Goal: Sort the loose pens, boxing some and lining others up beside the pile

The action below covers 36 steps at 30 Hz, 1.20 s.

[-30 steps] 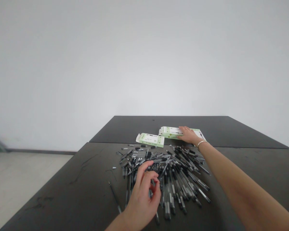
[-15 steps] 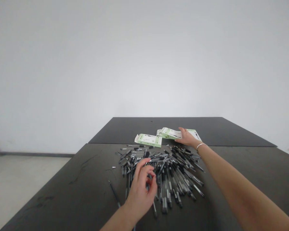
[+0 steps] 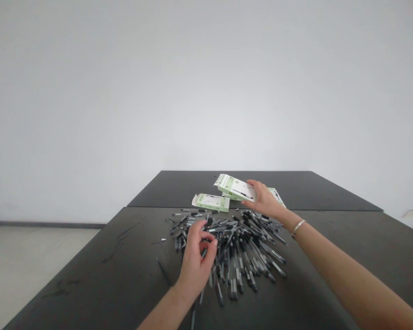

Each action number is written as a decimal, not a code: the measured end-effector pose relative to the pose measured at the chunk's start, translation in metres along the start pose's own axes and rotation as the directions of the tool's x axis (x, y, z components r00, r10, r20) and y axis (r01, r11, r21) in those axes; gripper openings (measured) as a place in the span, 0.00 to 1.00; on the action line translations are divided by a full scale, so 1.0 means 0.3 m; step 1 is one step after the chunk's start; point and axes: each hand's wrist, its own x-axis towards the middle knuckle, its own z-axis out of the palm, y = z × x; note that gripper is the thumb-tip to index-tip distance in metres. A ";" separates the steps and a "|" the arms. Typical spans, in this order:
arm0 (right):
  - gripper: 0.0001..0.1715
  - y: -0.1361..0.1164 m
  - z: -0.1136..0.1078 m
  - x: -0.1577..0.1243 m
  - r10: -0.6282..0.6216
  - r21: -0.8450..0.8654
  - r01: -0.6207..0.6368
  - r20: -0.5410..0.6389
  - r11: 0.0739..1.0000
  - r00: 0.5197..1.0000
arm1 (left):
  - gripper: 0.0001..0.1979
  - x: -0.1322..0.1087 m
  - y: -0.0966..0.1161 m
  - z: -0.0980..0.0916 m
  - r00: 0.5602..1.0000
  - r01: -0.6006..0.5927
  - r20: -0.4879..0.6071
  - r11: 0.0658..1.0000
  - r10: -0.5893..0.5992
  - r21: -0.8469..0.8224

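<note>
A big heap of black and grey pens [image 3: 241, 250] lies on the dark table [image 3: 89, 270]. My left hand [image 3: 196, 261] rests on the heap's left side, fingers curled round one or two pens. My right hand [image 3: 265, 201], a thin bracelet on its wrist, grips a green and white pen box [image 3: 234, 187] and holds it tilted above the table behind the heap. A second box [image 3: 209, 202] lies flat to the left of it. Another box [image 3: 277, 197] lies partly hidden behind my right hand.
A few loose pens [image 3: 163, 271] lie apart from the heap at the left. A second dark table [image 3: 330, 192] adjoins the far side. A plain white wall rises behind, and pale floor [image 3: 27, 256] shows at the left.
My right hand has closed on the top box and lifted it off the stack, tilting it up to the left. My left hand has shifted a little up the heap, fingers curling on pens.
</note>
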 end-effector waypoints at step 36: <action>0.44 -0.302 0.023 -0.524 -0.113 0.622 0.034 0.088 0.783 0.990 | 0.27 -0.041 0.030 -0.045 0.989 0.035 0.149 0.943 0.016 -0.331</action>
